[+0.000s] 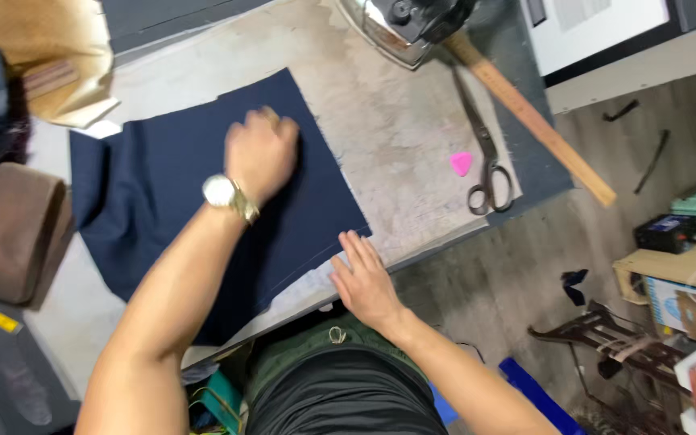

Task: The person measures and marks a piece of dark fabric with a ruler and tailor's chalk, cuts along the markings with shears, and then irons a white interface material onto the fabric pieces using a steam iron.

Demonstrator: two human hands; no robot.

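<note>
Head view, left to right: the navy fabric panel (163,185) lies flat on the worktop (396,137), its near edge along the worktop's front edge. The left hand (261,153), fingers curled into a loose fist and holding nothing, presses on the panel's upper middle, apparently pinning it. The right hand (364,278), fingers extended and close together, rests flat at the near right corner, likely smoothing that edge. The cloth is dark, matte and largely wrinkle-free. Pink chalk (461,163) and scissors (483,157) lie well apart to the right.
</note>
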